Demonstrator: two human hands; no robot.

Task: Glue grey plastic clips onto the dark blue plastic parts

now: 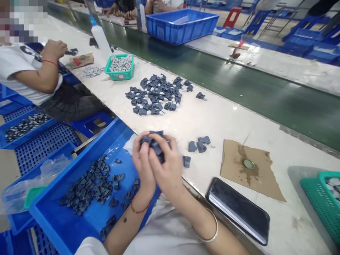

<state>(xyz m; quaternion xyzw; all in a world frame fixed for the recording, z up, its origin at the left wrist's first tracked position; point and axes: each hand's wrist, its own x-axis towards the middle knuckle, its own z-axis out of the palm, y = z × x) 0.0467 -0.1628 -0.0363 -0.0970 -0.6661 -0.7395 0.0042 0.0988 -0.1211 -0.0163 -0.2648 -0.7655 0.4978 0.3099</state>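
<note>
My left hand (145,161) and my right hand (168,161) are cupped together over the table's near edge. Between them they clasp several small dark grey plastic parts (157,147), partly hidden by my fingers. Just right of my hands, a few loose dark parts (202,144) lie on the white table (225,120). Below and to the left, a blue crate (71,230) holds many more of the same dark parts (92,184). Farther up the table is a spread pile of dark parts with pale pieces attached (156,92).
A black phone (239,210) lies near the edge, beside cardboard (231,170) bearing a bottle cap (249,163). Green baskets stand right (316,198) and far left (119,74), near a white bottle (101,40). A co-worker's hand (54,49) is at left. A green belt (239,74) runs behind.
</note>
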